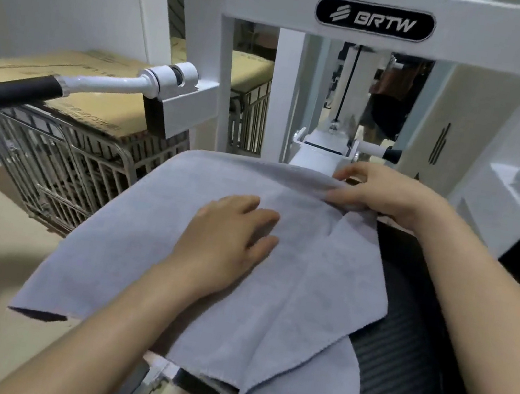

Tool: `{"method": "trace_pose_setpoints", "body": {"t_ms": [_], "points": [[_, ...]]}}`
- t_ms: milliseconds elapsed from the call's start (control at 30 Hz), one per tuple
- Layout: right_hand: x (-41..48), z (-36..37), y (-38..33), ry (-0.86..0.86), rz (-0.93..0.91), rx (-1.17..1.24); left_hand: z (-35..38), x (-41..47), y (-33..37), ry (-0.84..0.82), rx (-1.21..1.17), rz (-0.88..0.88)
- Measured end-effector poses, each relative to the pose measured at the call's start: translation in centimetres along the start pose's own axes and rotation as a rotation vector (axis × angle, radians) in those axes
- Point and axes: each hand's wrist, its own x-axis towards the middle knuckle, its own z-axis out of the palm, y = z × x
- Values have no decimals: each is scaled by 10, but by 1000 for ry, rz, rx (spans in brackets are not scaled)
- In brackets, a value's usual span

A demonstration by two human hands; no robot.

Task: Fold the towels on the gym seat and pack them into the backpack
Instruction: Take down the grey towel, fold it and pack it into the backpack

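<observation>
Towel covers the seat, left hand pressing flat, right hand pinching its far edge.

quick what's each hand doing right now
Left hand: open, flat on the towel.
Right hand: closed, pinching the towel's far edge.

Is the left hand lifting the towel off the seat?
No, the left hand lies flat, palm down, on the grey towel, while the right hand pinches the far edge.
</observation>
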Motion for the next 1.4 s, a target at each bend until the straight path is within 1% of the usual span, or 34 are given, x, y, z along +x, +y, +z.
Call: {"method": "trace_pose_setpoints", "body": {"t_ms": [33, 67, 100, 133, 167, 200, 233, 267, 300, 333, 367, 400, 433, 467, 500, 533, 600, 667, 767, 900, 933, 967, 1000, 1067, 1133, 1200, 1267, 1300, 1333, 1367, 1400], "points": [[-7, -9, 4, -55, 31, 27, -3, -5, 8, 49, -105, 24], [-14, -17, 9, -89, 47, 19, -8, -13, 21, 59, -237, 66], [-21, -22, 15, -108, 59, 19, -12, -25, 39, 17, -372, 124], [-26, -26, 21, -115, 64, 55, -15, -38, 56, -44, -438, 177], [-30, -27, 27, -113, 63, 140, -14, -52, 72, -101, -385, 226], [-33, -27, 33, -90, 53, 259, -10, -65, 84, -128, -244, 267], [-37, -26, 37, -58, 36, 392, -4, -75, 91, -114, -116, 283], [-40, -23, 39, -3, 36, 511, 2, -81, 93, -67, -49, 264], [-42, -21, 41, 66, 50, 595, 6, -83, 92, -2, -45, 220], [-44, -17, 41, 143, 69, 615, 8, -83, 89, 79, -89, 164], [-45, -14, 40, 212, 88, 571, 8, -81, 85, 136, -148, 101], [-45, -11, 40, 269, 103, 487, 6, -78, 82, 155, -224, 49], [-44, -9, 39, 314, 113, 386, 5, -76, 81, 119, -342, -10], [-44, -9, 39, 335, 117, 280, 4, -74, 84, 56, -511, -54], [-43, -10, 38, 327, 120, 164, 3, -73, 90, -11, -680, -73], [-42, -13, 38, 293, 127, 32, 1, -74, 99, -66, -775, -58], [-38, -22, 38, 206, 161, -220, 5, -75, 122, -145, -799, 3], [-34, -30, 39, 169, 189, -371, 12, -71, 142, -186, -808, 35], [-25, -42, 49, 140, 203, -405, 21, -56, 166, -223, -808, 8], [-17, -54, 66, 12, 181, -491, 24, -43, 184, -299, -1013, -63], [-14, -58, 68, -17, 167, -443, 21, -42, 185, -308, -1090, -91], [-11, -63, 70, -50, 153, -311, 17, -41, 182, -296, -1165, -127], [-6, -67, 69, -86, 143, -112, 11, -39, 175, -263, -1239, -170], [4, -71, 61, -145, 131, 280, -7, -39, 149, -141, -1337, -278], [21, -61, 44, -132, 108, 533, -29, -41, 112, 58, -1285, -391], [31, -39, 18, -122, 58, 680, -49, -44, 73, 242, -1104, -528], [38, -15, -6, -134, -27, 727, -60, -51, 35, 317, -950, -669], [38, -4, -15, -138, -82, 677, -61, -55, 17, 323, -889, -759], [38, 4, -21, -129, -139, 577, -60, -60, 0, 327, -787, -839], [35, 8, -25, -105, -199, 426, -59, -65, -15, 310, -605, -883], [35, 9, -26, -70, -244, 250, -57, -71, -27, 270, -337, -898]]}}
